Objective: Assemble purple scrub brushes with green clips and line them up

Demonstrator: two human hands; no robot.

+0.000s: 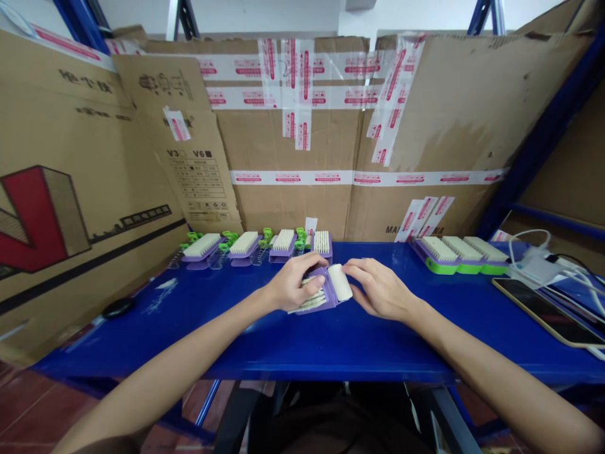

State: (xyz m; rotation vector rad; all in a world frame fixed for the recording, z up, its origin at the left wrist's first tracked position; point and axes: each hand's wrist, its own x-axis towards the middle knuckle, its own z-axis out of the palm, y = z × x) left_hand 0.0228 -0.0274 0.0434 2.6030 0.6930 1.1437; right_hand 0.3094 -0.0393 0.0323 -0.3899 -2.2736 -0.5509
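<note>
My left hand [293,282] is wrapped round a purple brush head [329,290] above the blue table, thumb across its cream bristles. At its right end sits a smooth white rounded piece [339,283], touching the purple plastic. The fingertips of my right hand [382,291] are closed at the right edge of that white piece. How firmly they pinch it is hard to see. Behind my hands stands a row of similar purple brushes with cream bristles [244,243], with green spray triggers [267,235] and clear parts [218,258] between them.
Three bristle blocks in a green and purple holder [442,266] stand at the back right. A phone [551,310] and white cables [579,277] lie at the right edge. Cardboard walls [293,148] enclose the blue table [227,334]. A black round object [118,308] lies left.
</note>
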